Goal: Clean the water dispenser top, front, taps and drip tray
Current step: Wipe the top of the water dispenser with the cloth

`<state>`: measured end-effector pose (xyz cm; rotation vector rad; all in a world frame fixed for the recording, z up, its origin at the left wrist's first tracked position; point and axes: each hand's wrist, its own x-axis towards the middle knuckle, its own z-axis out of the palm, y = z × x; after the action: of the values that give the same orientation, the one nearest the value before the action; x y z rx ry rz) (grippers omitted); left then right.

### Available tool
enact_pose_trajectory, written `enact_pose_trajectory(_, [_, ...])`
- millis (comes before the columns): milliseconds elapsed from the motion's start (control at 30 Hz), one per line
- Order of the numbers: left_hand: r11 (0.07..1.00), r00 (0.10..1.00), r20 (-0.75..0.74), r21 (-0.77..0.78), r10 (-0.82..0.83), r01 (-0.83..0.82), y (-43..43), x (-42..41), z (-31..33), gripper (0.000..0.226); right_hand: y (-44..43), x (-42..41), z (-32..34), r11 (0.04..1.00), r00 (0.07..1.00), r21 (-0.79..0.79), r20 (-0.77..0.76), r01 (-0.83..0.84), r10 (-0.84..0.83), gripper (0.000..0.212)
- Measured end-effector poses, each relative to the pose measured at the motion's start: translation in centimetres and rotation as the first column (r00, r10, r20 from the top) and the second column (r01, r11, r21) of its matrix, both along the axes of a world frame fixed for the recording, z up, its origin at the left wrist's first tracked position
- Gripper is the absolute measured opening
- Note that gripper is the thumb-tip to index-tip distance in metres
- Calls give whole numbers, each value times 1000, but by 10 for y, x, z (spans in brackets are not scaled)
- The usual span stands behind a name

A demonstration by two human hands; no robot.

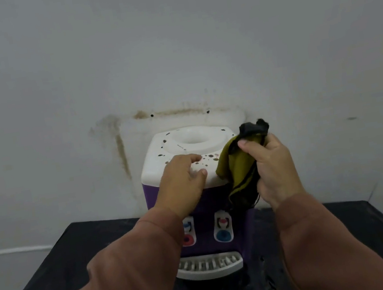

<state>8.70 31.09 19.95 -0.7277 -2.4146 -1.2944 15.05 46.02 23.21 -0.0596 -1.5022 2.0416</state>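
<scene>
A small water dispenser [154, 168] with a white top and purple body stands against the wall. Dark spots dot its top around the round bottle well [194, 139]. My left hand [182, 183] rests on the front edge of the top, fingers lightly curved, holding nothing. My right hand [274, 169] grips a crumpled olive and black cloth [236, 163] just right of the top's front corner. Two taps [222, 225] with red and blue cups show on the front, the left one partly behind my left sleeve. The white slotted drip tray [209, 266] sits below.
The dispenser stands on a table under a black cover [65, 260]. The grey wall [170, 48] behind carries brown stains beside and above the dispenser. A pale floor strip shows at the far left and right.
</scene>
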Motion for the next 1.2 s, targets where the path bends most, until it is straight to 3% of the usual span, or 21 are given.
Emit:
enact_pose_trajectory(100, [985,983,-141,-112,114,-131,-5,-13,-2,35,10,-16,3,938,993,332,25,101,-116,8])
enact_pose_trajectory(133, [977,976,-169,-141,138,-163,-5,-21,-4,37,11,-25,3,852,978,501,41,156,-203,7])
enact_pose_trajectory(200, [961,964,-207,-187,165,-204,-5,-33,-6,41,11,-43,-6,568,940,803,30,180,-341,23])
enact_pose_trajectory(267, [946,955,-239,-228,177,-232,-2,-42,-9,43,3,-55,-20,394,950,917,63,65,-305,27])
enact_pose_trajectory(367, [920,932,-321,-287,170,-267,1,-48,-16,44,-3,-54,-38,278,977,960,45,16,-210,31])
enact_pose_trajectory(467, [910,906,-380,-281,186,-304,1,-47,-22,42,13,-56,-38,274,980,962,38,18,-197,29])
enact_pose_trajectory(600, [904,882,-429,-273,193,-330,1,-44,-24,41,21,-62,-30,297,938,955,97,6,-332,28])
enact_pose_trajectory(733, [899,870,-450,-267,201,-346,2,-43,-25,38,-2,-57,-33,142,940,990,26,24,-339,27])
enact_pose_trajectory(867, [877,866,-440,-285,240,-388,3,-44,-25,37,-5,-53,-29,100,951,995,23,9,-308,18])
enact_pose_trajectory(1000, [863,867,-427,-303,257,-405,3,-44,-25,37,-5,-51,-26,-154,838,961,-277,231,-471,20])
enact_pose_trajectory(1067, [859,878,-403,-321,259,-400,2,-43,-24,36,-5,-47,-26,-129,813,966,-260,226,-522,15])
enact_pose_trajectory(1200, [857,899,-357,-347,253,-380,3,-43,-20,28,-4,-52,-33,48,857,977,-156,206,-491,22])
